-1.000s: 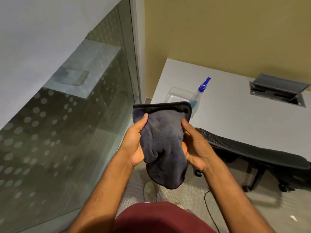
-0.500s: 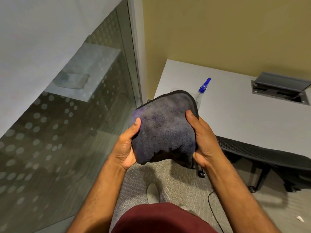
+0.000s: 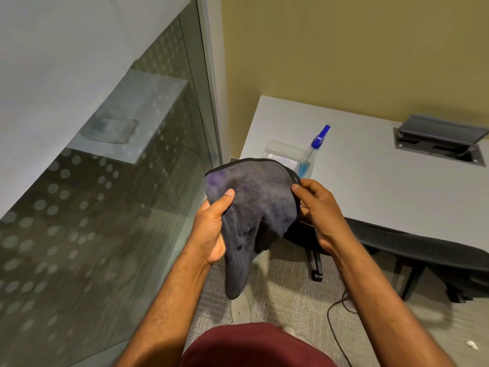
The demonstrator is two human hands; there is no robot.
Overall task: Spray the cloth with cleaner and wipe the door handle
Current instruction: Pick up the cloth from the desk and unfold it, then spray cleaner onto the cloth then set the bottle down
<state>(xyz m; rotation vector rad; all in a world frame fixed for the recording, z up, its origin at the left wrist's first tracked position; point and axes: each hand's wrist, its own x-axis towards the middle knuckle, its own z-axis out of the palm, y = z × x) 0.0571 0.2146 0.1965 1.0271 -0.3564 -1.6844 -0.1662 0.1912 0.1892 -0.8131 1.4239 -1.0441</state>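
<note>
Cloth (image 3: pixel 254 215): dark grey, held up at chest height in front of the person, top edge spread, lower part hanging in a loose point. A faint purple patch shows at its upper left corner; whether that is cleaner cannot be told.

Left hand (image 3: pixel 211 229): closed around the cloth's left side, thumb pressed on the near face, fingers hidden behind. Right hand (image 3: pixel 316 207): thumb and fingertips pinched together on the top right hem.

Spray bottle (image 3: pixel 312 154): upright on the white desk (image 3: pixel 370 181), just beyond the cloth, blue nozzle on top, blue liquid low inside, beside a clear container (image 3: pixel 280 152). A black chair (image 3: pixel 423 247) stands at the desk's near edge. Frosted glass panel (image 3: pixel 105 207) to the left; no handle identifiable.

Assessment: cloth is being arranged for use. Recommend folding it into a flat pad, keeping one hand on it, freeing the other for the bottle, and spraying onto the pad's centre, away from the desk.
</note>
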